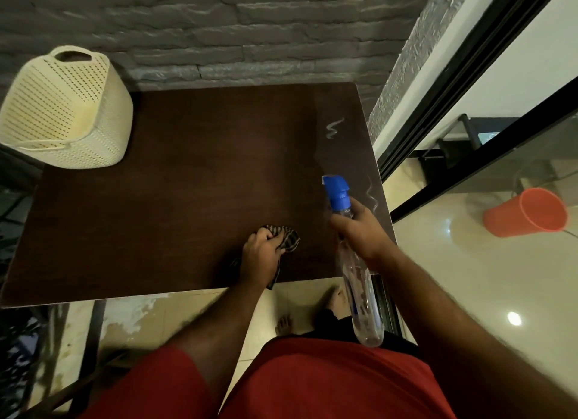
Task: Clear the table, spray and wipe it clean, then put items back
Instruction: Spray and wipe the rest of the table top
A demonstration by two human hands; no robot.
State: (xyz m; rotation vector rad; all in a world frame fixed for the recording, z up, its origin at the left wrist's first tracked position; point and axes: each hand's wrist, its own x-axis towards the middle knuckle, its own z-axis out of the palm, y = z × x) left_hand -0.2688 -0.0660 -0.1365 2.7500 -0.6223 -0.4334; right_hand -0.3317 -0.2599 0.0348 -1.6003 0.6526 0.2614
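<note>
A dark brown table (pixel 187 174) stands against a grey stone wall. My left hand (pixel 261 256) presses a striped dark cloth (pixel 289 238) onto the table near its front edge. My right hand (pixel 359 227) grips a clear spray bottle (pixel 359 290) by the neck; its blue nozzle (pixel 336 190) points out over the table's right side. Two pale squiggly wet streaks (pixel 334 128) lie on the table's right part.
A cream perforated basket (pixel 65 112) sits on the table's far left corner. An orange plastic cup (pixel 528 213) lies on the tiled floor at the right, beyond a black-framed glass panel (pixel 453 105). My bare feet (pixel 336 296) stand just below the table's front edge.
</note>
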